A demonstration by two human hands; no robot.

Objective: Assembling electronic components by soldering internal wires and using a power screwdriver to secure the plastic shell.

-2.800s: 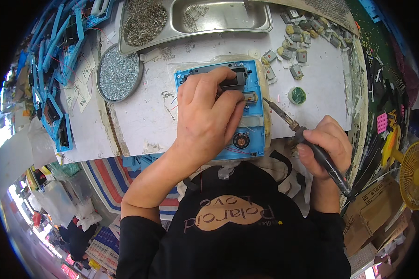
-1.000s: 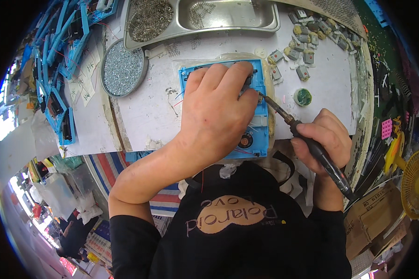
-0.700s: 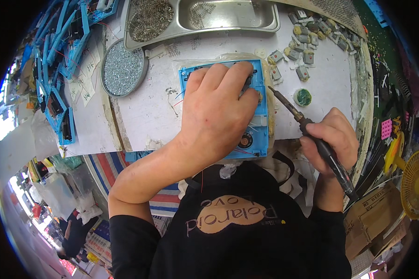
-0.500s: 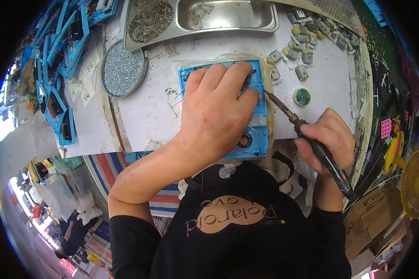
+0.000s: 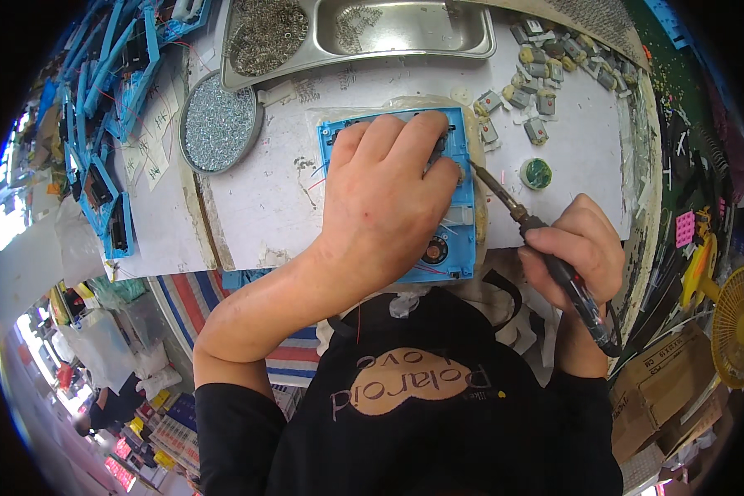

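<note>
Blue casing [image 5: 463, 194], open side up, on white tabletop [image 5: 264, 215]. Left hand [image 5: 384, 190]: fingers curled over casing, grip beneath impossible to tell. Right hand [image 5: 587, 248]: closed round soldering iron [image 5: 564, 275], tip at casing's right edge. Nearby: green-filled pot [image 5: 537, 173].

A: What's the furniture like?
B: A worktable [image 5: 587, 202] with a white top and a dirty right edge; a yellow fan [image 5: 734, 331] near a cardboard box [image 5: 661, 372], over on the right
A: And the light?
B: White glare [image 5: 8, 217] along the left rim and more at lower left; whether it comes through windows, I can't tell
A: The floor?
B: There's a pale mauve stretch [image 5: 37, 397] at lower left, floor or wall, hard to say
</note>
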